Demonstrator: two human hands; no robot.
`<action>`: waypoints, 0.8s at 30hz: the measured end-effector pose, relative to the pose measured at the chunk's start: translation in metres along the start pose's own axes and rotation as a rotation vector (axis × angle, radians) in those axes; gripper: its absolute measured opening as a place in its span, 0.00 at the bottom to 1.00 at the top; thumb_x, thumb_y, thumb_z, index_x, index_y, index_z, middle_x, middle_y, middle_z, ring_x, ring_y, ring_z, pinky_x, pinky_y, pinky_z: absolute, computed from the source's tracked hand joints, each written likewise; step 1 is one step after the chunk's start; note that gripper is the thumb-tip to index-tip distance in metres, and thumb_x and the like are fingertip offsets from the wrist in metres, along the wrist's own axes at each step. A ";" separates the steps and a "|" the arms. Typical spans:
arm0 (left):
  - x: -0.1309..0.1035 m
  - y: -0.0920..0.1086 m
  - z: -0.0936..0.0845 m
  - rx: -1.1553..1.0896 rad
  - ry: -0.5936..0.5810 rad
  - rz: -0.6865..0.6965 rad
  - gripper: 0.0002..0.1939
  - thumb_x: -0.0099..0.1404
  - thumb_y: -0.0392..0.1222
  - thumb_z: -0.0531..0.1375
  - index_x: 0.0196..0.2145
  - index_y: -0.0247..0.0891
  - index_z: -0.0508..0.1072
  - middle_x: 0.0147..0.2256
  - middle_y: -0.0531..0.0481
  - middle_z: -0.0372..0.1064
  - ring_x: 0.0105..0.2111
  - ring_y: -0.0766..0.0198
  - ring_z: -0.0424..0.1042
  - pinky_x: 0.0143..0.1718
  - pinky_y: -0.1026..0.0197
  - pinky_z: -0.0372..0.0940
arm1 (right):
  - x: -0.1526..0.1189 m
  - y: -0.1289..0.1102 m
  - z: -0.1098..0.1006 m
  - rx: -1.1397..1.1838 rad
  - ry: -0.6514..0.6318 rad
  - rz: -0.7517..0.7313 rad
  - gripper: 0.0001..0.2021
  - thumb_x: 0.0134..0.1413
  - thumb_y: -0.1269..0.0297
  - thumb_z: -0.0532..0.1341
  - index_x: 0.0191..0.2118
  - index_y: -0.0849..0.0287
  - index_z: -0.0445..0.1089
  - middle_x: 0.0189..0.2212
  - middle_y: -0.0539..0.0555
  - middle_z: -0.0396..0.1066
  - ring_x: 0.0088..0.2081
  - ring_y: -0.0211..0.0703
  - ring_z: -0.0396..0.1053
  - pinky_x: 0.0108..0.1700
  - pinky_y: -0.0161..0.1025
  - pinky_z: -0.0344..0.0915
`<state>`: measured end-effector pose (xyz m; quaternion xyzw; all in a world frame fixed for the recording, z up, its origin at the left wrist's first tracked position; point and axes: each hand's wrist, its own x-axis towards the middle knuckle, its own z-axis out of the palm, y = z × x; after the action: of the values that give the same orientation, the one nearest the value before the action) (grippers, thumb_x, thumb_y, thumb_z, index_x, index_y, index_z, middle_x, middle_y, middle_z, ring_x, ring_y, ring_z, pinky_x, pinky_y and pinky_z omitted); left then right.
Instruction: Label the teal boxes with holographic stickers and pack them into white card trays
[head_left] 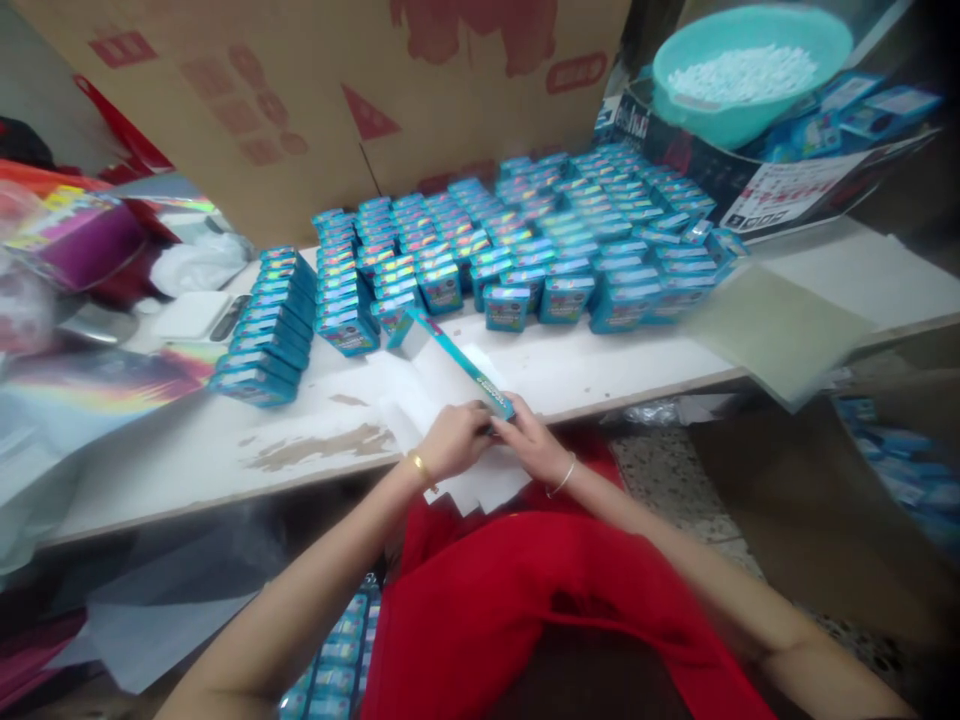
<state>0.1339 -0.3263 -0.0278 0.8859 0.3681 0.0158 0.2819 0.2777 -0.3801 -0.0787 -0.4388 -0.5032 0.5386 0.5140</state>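
Near the table's front edge, both my hands are on a partly folded carton [442, 385], white inside with a printed turquoise strip along one side. My left hand [454, 442] grips it at the near end of that strip, fingers bent. From the other side, my right hand [536, 440] pinches the same end, its thumb close to the left fingers. White flaps of the carton hang below my hands, over the table edge. Just beyond it stand rows of small blue boxes [506, 308], packed side by side.
A large brown cardboard box [285, 90] rises behind the rows. At the back right, a turquoise basin [720, 120] holds many small white pieces. A translucent yellowish sheet [780, 330] overhangs the right edge. Plastic bags [199, 262] and a white scale [191, 315] lie at left.
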 end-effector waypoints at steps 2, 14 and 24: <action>-0.001 0.001 0.003 -0.100 -0.035 -0.011 0.08 0.64 0.41 0.57 0.34 0.36 0.74 0.34 0.49 0.71 0.31 0.65 0.70 0.36 0.63 0.63 | 0.004 0.003 -0.004 -0.115 0.002 0.027 0.15 0.58 0.62 0.53 0.51 0.54 0.61 0.39 0.50 0.67 0.41 0.42 0.66 0.47 0.40 0.63; -0.027 -0.061 -0.030 0.134 -0.180 0.145 0.19 0.69 0.51 0.49 0.35 0.39 0.76 0.34 0.46 0.71 0.35 0.62 0.69 0.39 0.62 0.61 | 0.081 0.011 -0.055 -0.928 -0.044 0.281 0.14 0.55 0.71 0.48 0.48 0.61 0.60 0.25 0.53 0.66 0.27 0.47 0.63 0.34 0.41 0.59; 0.008 -0.091 -0.019 -0.386 -0.346 -0.245 0.28 0.60 0.66 0.53 0.20 0.36 0.62 0.19 0.56 0.53 0.21 0.70 0.52 0.23 0.64 0.50 | 0.123 0.028 -0.073 -1.071 -0.252 0.208 0.19 0.60 0.68 0.52 0.57 0.61 0.60 0.48 0.60 0.68 0.45 0.48 0.68 0.48 0.44 0.64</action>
<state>0.0771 -0.2602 -0.0598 0.7544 0.4089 -0.0998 0.5037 0.3360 -0.2500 -0.1094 -0.6183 -0.7181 0.3036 0.0994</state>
